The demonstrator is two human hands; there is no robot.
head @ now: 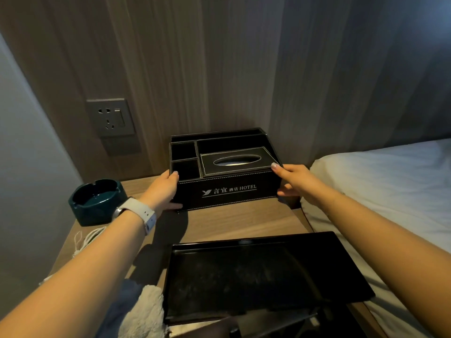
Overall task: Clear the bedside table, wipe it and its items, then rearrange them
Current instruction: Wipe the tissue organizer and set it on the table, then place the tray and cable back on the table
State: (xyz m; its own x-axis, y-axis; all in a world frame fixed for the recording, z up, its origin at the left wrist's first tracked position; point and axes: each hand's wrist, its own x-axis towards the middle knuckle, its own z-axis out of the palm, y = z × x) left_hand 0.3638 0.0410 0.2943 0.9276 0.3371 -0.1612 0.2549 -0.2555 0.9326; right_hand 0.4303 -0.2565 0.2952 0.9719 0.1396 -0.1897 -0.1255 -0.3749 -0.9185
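Room is reading dim and warm. Cooler light is coming in from upper right, brightening the bed [380, 181]. Forearms are casting soft shadows on the tabletop [234, 223]. Wide-angle bending is showing at edges; fine detail is smearing.

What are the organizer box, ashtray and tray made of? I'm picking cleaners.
Organizer box: looks like black faux leather, matte, with white stitching. Ashtray: probably glazed ceramic, dark teal, glossy highlights. Tray: glossy black, likely plastic or lacquer, reflective and smudged.
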